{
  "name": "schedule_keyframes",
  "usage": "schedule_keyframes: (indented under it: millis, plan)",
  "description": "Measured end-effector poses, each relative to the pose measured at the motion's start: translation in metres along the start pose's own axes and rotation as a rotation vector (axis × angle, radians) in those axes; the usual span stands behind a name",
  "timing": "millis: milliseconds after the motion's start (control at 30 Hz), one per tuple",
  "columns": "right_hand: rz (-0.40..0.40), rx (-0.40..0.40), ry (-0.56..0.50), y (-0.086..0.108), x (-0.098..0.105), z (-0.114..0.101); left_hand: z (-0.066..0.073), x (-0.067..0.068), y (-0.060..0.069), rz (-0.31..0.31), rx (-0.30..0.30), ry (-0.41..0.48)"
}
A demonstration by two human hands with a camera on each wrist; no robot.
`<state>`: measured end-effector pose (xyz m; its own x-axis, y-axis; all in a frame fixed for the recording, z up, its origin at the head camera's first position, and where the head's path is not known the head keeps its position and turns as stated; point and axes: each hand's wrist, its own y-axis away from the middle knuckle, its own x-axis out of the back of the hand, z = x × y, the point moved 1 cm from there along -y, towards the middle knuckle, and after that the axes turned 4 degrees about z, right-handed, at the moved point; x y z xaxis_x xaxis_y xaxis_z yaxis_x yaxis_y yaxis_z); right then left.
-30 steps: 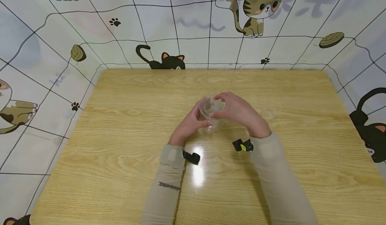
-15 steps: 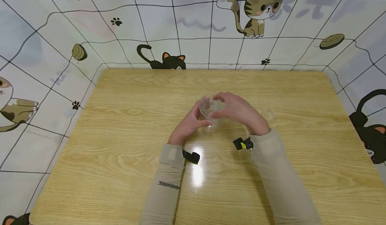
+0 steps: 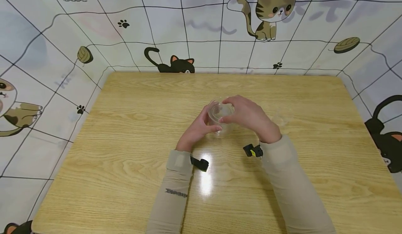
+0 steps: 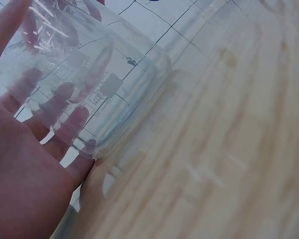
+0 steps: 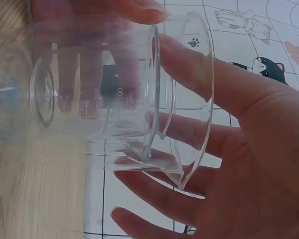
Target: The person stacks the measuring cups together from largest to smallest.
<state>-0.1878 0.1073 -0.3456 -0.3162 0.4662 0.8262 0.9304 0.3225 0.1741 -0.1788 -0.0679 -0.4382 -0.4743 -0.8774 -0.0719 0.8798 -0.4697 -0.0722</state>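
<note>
Clear glass beakers stand nested near the table's middle, a smaller beaker (image 5: pixel 45 94) with printed graduations inside a larger beaker (image 4: pixel 154 64). The left hand (image 3: pixel 199 127) grips the larger one from its left side, fingers curled round the far wall and seen through the glass in the left wrist view. From the right and above, the right hand (image 3: pixel 249 115) pinches the smaller beaker's rim between thumb and fingers. A pouring spout shows at the outer rim in the right wrist view. Overlapping glass makes the exact number of nested pieces hard to tell.
Another faint, clear object (image 3: pixel 280 117) lies on the wooden table (image 3: pixel 125 133) to the right of the right hand; its kind is too faint to tell. White panels (image 3: pixel 201 24) printed with cats rise at the back and both sides. Each wrist carries a black strap.
The head view has shifted very slightly. Both hands keep nearly the same grip and place on the beakers.
</note>
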Motion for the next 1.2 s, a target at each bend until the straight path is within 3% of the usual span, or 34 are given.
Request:
schedule_keyframes:
  millis: [533, 900, 1200]
  plan:
    - [-0.032, 0.002, 0.001, 0.0, 0.0002, 0.0006, 0.0003, -0.0006, 0.0007, 0.019, 0.033, -0.008]
    - [-0.049, 0.025, 0.028, -0.0004, 0.0015, 0.0007, -0.0006, -0.0001, -0.0016, 0.01, 0.005, 0.0]
    - [-0.066, -0.01, 0.066, 0.0011, 0.0014, -0.0002, 0.0001, -0.0006, -0.0006, -0.002, 0.007, 0.007]
